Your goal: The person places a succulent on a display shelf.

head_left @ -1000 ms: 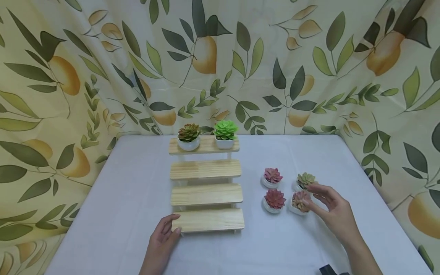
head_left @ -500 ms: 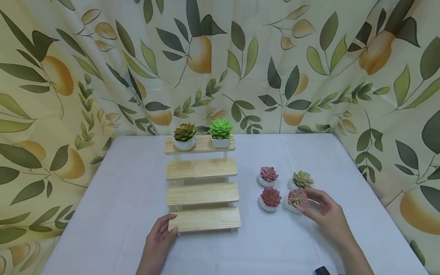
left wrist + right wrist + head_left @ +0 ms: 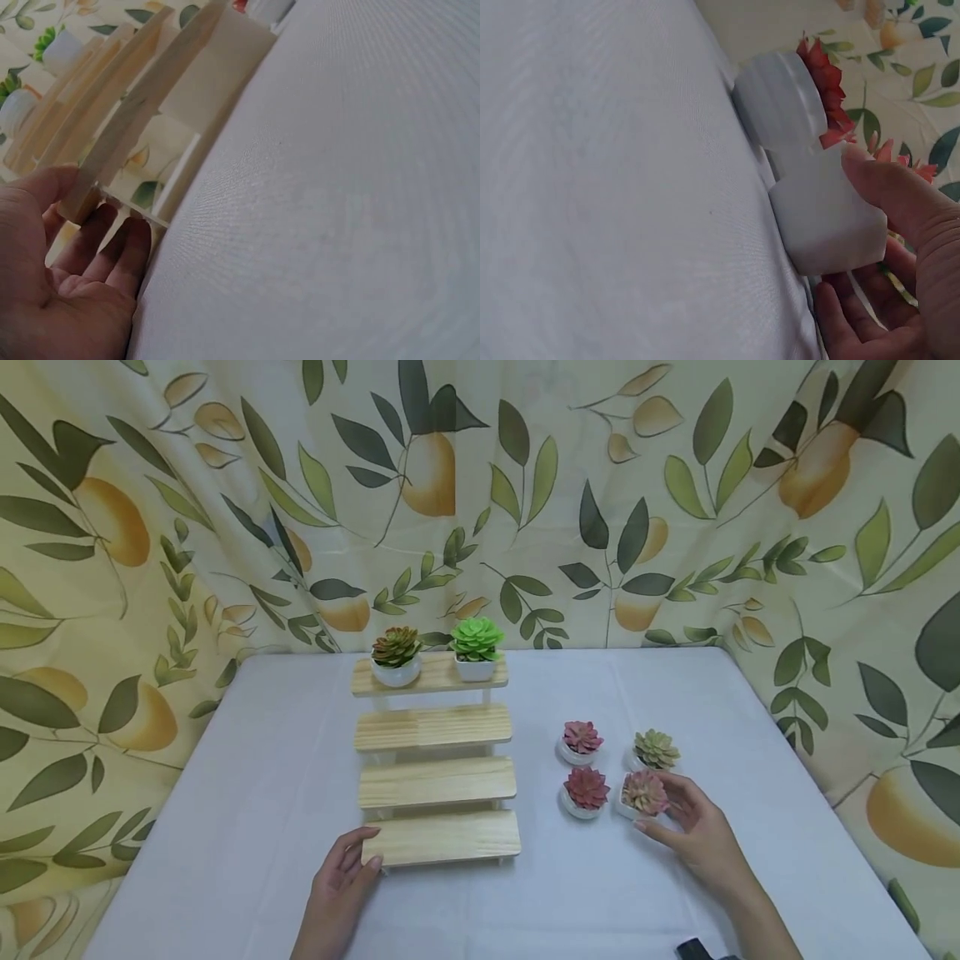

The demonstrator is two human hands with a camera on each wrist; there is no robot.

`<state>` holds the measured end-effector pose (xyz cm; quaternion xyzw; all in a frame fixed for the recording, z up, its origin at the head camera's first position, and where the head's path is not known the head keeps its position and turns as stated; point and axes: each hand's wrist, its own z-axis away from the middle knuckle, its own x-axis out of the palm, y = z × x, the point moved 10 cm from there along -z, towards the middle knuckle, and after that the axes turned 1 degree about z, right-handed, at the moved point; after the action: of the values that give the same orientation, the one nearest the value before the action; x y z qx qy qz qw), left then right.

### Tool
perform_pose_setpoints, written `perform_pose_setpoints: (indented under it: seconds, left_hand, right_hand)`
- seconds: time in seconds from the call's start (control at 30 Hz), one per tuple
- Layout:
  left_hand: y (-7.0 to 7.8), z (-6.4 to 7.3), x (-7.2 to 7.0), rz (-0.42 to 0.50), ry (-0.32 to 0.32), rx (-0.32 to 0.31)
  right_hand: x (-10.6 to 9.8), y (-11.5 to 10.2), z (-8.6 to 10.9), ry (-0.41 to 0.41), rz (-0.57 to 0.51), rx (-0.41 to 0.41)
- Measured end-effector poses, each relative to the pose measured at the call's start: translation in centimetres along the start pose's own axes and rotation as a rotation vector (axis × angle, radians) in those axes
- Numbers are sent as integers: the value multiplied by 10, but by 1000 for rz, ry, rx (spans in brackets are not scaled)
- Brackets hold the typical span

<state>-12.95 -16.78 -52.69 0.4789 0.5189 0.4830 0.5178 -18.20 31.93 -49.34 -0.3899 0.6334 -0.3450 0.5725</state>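
Note:
A tiered wooden display stand [image 3: 438,839] has four-step-like boards on white supports. My left hand [image 3: 341,881] grips the left end of its lowest board, thumb on the front edge; in the left wrist view the fingers [image 3: 94,240] curl beneath the board. At the right, my right hand [image 3: 701,839] holds a pale pink artificial succulent [image 3: 645,792] in a square white pot [image 3: 829,210]. Its thumb lies on the pot's near rim, the other fingers round the far side. The pot's base is right at the tablecloth.
Two dark pink succulents, one behind [image 3: 582,737] and one in front [image 3: 587,788], stand left of the held pot. A pale green succulent [image 3: 656,749] is just behind it. A brownish succulent [image 3: 396,647] and a bright green one [image 3: 477,639] sit on the top board.
My right hand has closed in around the pale pink succulent's pot, its thumb moving down from the leaves to the rim. The left hand keeps its grip; the head view has shifted slightly.

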Motion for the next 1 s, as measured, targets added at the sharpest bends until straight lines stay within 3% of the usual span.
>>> perform_pose_setpoints:
  seconds: [0.17,0.6,1.0]
  left_hand:
    - [2,-2,-1,-17,3,10]
    - [-1,1,-1,-1,26,-62]
    - [0,1,2,1,-7,-8]
  right_hand:
    - [3,-2,-3,5,2,-16]
    - [9,6,-2,-14,-30,26]
    - [4,-2,0,57,-25,-45]
